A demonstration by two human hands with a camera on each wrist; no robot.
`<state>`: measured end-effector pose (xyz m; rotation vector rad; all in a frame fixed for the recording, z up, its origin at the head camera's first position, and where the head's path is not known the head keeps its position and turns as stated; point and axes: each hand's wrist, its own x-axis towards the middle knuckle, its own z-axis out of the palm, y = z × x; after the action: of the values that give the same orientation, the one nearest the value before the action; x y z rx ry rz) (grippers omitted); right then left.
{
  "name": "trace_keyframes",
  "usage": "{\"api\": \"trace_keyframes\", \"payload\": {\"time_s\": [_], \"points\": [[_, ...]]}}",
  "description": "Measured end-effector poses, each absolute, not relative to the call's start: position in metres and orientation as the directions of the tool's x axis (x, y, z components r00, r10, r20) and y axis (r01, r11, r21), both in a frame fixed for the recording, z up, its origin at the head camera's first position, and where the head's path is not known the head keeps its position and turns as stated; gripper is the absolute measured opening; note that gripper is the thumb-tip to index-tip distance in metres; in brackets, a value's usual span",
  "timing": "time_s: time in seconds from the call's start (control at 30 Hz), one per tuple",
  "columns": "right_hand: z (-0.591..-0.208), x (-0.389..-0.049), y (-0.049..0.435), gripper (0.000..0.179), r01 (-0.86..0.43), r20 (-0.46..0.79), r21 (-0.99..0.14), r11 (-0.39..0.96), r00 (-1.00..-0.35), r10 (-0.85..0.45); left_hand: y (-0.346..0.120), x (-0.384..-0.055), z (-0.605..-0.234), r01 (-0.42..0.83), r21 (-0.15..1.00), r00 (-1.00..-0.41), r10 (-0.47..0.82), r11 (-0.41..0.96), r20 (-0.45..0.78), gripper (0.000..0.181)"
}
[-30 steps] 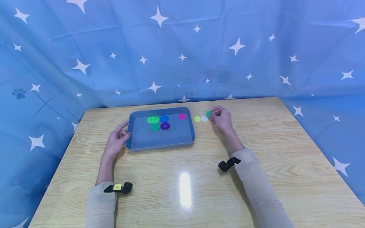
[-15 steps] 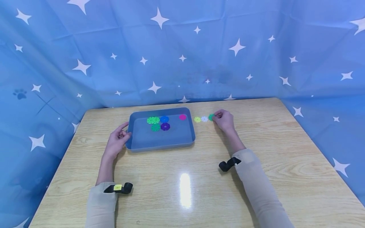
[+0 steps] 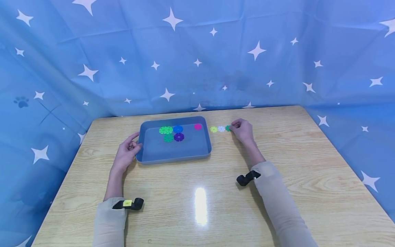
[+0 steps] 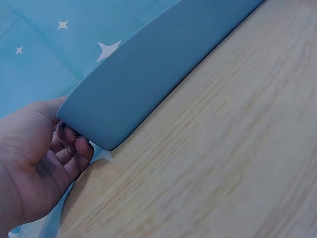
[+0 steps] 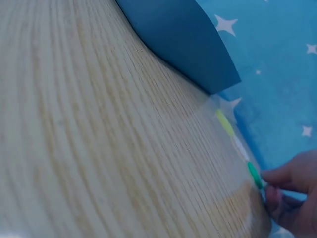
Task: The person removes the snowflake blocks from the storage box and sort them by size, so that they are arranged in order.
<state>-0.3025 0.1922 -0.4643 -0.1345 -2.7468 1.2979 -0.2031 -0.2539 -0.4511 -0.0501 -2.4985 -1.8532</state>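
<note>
My left hand (image 3: 124, 154) grips the left end of a shallow blue-grey tray (image 3: 172, 158), the thumb over its rim and the other fingers curled outside the wall, as the left wrist view (image 4: 99, 99) shows. At the right of the tray, my right hand (image 3: 242, 131) pinches the edge of a green notched plastic disc (image 3: 227, 128) between thumb and fingers. This disc is at the table surface, in line with a white notched disc (image 3: 221, 129) and a yellow one (image 3: 214, 129). In the right wrist view the green disc (image 5: 254, 175) sits close against the white one.
Inside the tray lie light green discs (image 3: 166, 130), a darker green disc (image 3: 168, 138), a blue disc (image 3: 178, 129), a purple disc (image 3: 179, 137) and a pink disc (image 3: 198, 127). A starry blue curtain (image 3: 216, 68) hangs behind the wooden table (image 3: 172, 192).
My right hand has lowered the green disc from above the white disc's right side to the table, then slid it slightly left towards the white one. The left hand and tray stay put.
</note>
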Motion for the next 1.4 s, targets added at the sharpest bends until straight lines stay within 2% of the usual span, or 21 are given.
{"api": "trace_keyframes", "payload": {"time_s": [0.27, 0.9, 1.4], "points": [[-0.458, -0.302, 0.185, 0.023, -0.019, 0.108, -0.81, 0.585, -0.987, 0.117, -0.264, -0.214, -0.476, 0.042, 0.952, -0.999, -0.012, 0.303, 0.048, 0.056], [-0.433, -0.293, 0.127, 0.028, -0.202, 0.212, -0.853, 0.48, -0.977, -0.035, -0.266, -0.216, -0.479, 0.071, 0.948, -0.997, -0.003, 0.31, 0.076, 0.055], [-0.428, -0.282, 0.082, 0.036, -0.241, 0.172, -0.852, 0.464, -0.967, -0.188, -0.265, -0.217, -0.482, 0.084, 0.955, -0.996, 0.0, 0.284, 0.088, 0.054]]}}
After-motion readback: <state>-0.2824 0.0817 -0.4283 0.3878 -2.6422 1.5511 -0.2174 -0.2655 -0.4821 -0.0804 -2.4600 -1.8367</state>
